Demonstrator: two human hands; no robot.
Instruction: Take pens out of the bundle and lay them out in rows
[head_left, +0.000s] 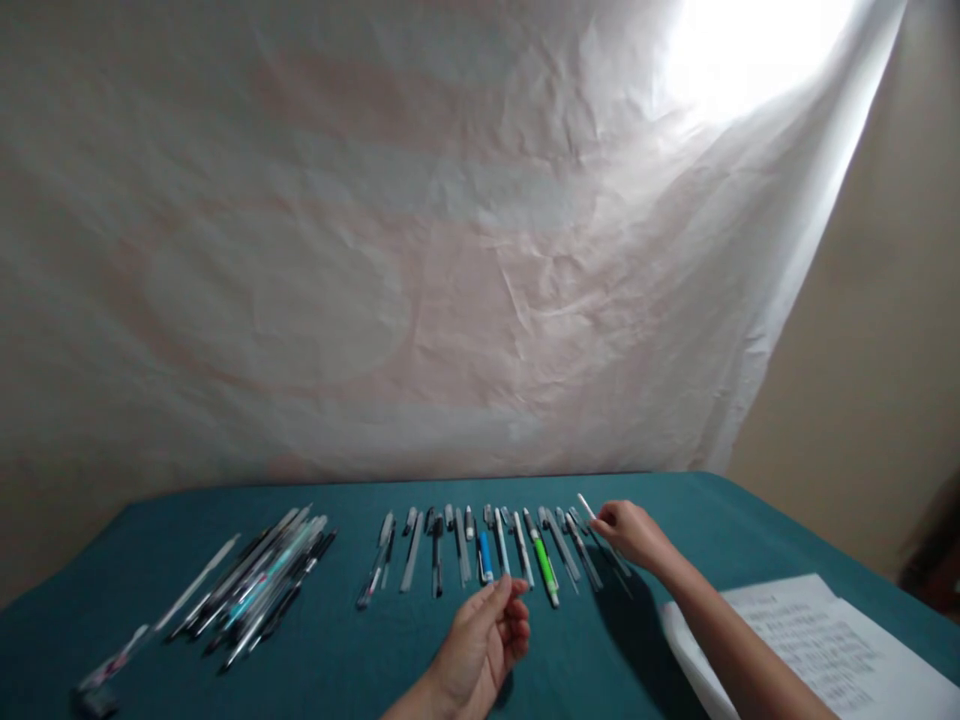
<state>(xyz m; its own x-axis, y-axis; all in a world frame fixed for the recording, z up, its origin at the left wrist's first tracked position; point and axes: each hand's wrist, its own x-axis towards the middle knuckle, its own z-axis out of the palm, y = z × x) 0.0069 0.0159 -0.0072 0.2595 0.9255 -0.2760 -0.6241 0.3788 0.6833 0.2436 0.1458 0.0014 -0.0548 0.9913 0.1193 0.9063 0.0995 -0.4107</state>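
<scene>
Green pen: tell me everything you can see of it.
The green pen is slim, straight and plastic by its look, with a whitish near end; finer parts are blurred. It lies on the teal table, right of a white pen, its near end slanting rightward. No hand touches it; the left hand is closest, nearer the camera.

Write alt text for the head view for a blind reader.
A person's right hand pinches a white pen-like stick at the right end of a row of pens, the curled left hand nearer the camera. A pile of pens lies at left on the teal tabletop, papers at right.
</scene>
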